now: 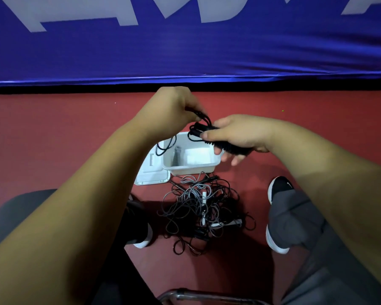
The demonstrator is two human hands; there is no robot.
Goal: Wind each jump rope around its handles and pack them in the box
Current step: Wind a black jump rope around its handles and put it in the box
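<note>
The black jump rope (204, 128) is held above the floor (53, 139), over the far edge of the white box (191, 170). Its paired handles are gripped by the right hand (240, 137): the thumb is laid across the top and the fingers (229, 158) are curled underneath. A strand of the cord is pinched by the left hand (174, 106), its fingertips pressed together just beyond the handle ends, so that short loops are drawn between the two hands. A slack loop of the cord hangs down across the box's left rim and the lid (150, 175).

The box is set open on the red floor, with the lid lying flat against its left side. A grey wound rope (176, 156) is seen inside along the left wall; the remainder of the bottom is shown bare and white.

Just in front of the box's near edge, a tangled pile of ropes (202, 212) in grey and black is spread between the shoes (279, 188). Open floor is left to either side of the box and the pile. The far side is bounded by a blue banner (185, 51), whose lower edge is met by a dark strip. A metal chair frame (207, 297) is visible at the bottom edge.
</note>
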